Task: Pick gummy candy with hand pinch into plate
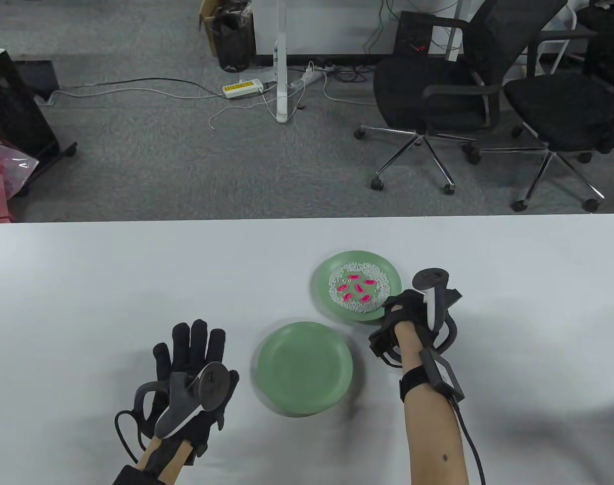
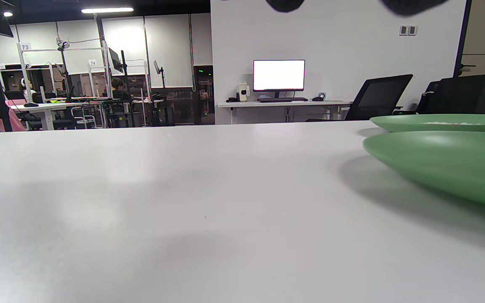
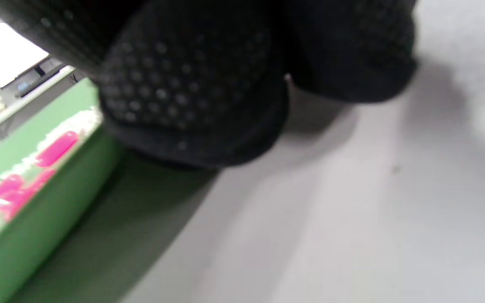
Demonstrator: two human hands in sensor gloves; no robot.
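Several pink gummy candies (image 1: 358, 288) lie on a bed of white grains in the far green plate (image 1: 325, 270). An empty green plate (image 1: 304, 369) sits nearer me and looks motion-blurred. My left hand (image 1: 190, 361) lies flat on the table to the left of the empty plate, fingers straight, holding nothing. My right hand (image 1: 395, 323) is at the far plate's near right rim. In the right wrist view its curled fingers (image 3: 192, 84) bunch together beside the plate's wall (image 3: 44, 202), close to the gummies (image 3: 55, 148); I see nothing between them.
The white table (image 1: 135, 283) stretches wide to the left and behind the plates. The left wrist view shows the empty plate (image 2: 444, 160) with the far plate (image 2: 436, 123) behind it. Office chairs (image 1: 438, 96) stand on the floor beyond the table.
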